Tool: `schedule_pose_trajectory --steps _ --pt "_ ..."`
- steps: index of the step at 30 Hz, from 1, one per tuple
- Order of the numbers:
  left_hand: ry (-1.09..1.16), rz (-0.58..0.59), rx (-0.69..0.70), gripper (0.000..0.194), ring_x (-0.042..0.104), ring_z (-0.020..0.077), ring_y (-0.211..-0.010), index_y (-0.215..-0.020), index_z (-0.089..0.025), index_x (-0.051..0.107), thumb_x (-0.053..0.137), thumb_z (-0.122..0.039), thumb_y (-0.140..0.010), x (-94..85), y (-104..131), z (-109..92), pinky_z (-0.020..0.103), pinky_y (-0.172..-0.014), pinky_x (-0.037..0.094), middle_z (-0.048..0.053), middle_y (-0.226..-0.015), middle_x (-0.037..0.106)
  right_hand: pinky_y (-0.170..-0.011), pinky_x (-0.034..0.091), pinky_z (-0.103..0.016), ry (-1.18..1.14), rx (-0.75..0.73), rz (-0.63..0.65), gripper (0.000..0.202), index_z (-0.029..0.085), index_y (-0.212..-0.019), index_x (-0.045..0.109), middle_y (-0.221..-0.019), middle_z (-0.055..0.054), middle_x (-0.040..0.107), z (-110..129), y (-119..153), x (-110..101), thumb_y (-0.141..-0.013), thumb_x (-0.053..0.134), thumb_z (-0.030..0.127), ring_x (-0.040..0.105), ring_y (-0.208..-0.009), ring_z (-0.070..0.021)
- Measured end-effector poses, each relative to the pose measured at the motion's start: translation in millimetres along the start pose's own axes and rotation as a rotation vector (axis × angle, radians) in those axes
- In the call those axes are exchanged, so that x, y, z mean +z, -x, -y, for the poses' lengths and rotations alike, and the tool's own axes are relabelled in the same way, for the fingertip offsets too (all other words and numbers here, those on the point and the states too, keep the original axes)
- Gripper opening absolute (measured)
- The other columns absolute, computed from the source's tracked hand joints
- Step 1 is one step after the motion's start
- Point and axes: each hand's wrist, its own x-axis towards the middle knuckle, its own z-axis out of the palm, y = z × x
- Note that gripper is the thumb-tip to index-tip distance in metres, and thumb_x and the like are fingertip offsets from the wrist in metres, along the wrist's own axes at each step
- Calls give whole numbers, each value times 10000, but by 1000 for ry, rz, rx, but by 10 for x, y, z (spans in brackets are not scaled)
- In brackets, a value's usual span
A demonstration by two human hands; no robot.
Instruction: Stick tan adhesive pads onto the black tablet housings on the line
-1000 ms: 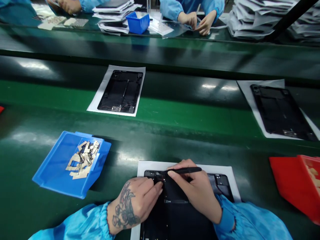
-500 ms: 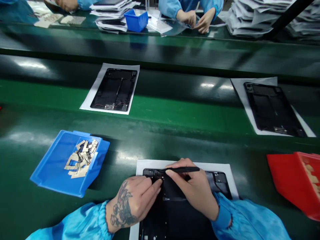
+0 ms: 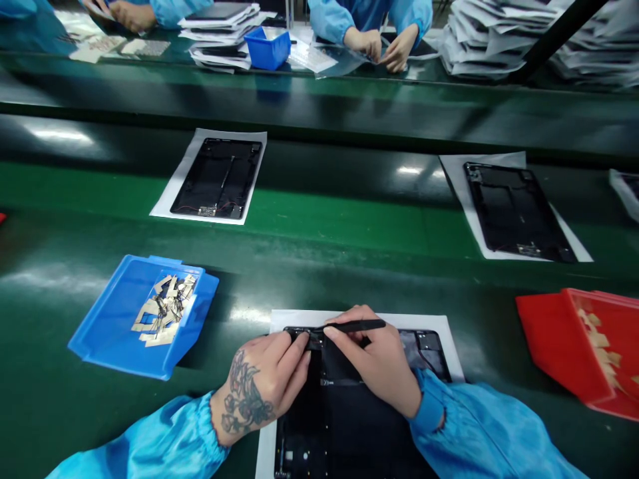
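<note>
A black tablet housing lies on a white sheet at the bottom centre. Black tweezers are pinched in my right hand, their tip at the housing's top left corner. Beside that tip, my left hand rests with fingers drawn together on the same corner; whatever lies under its fingertips is too small to make out. A thin strip runs across the housing between my hands.
A blue bin with small pale pieces and dark wires sits at left, a red bin with pale pieces at right. Two housings lie on sheets beyond. Across, a person's hands work near paper stacks.
The view has shifted slightly, bringing the red bin further in and another sheet at the far right. My left fingers have moved up closer to the tweezer tip at the housing's corner.
</note>
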Motion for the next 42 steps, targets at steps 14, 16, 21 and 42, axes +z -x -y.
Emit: schedule_pose_trajectory --steps 14,16,21,42 --pt "14 45 -20 284 538 174 -575 -1121 -76 573 513 -211 -878 -10 -24 4 297 -493 445 48 -702 569 -682 502 -277 89 -158 -21 66 204 -857 610 -807 -12 656 -45 22 -19 -854 657 251 625 -742 -149" --pt "12 52 -22 279 534 171 -571 -1114 -79 575 505 -209 -878 -9 -31 4 292 -494 443 49 -703 570 -715 512 -293 97 -170 -25 58 207 -865 598 -819 -18 659 -39 30 -20 -865 642 243 635 -780 -162" --pt "20 50 -36 290 534 180 -576 -1114 -74 577 508 -207 -866 -5 -25 13 303 -490 443 53 -717 571 -780 520 -319 47 -287 -2 107 211 -947 551 -898 -33 655 -14 65 14 -882 602 142 629 -868 -164" --pt "67 31 -56 283 530 177 -581 -1094 -69 589 492 -205 -865 -35 -37 5 302 -487 447 51 -709 566 -616 571 -224 -106 43 -32 110 194 -875 569 -846 -23 600 -51 69 -95 -902 597 296 650 -671 -114"
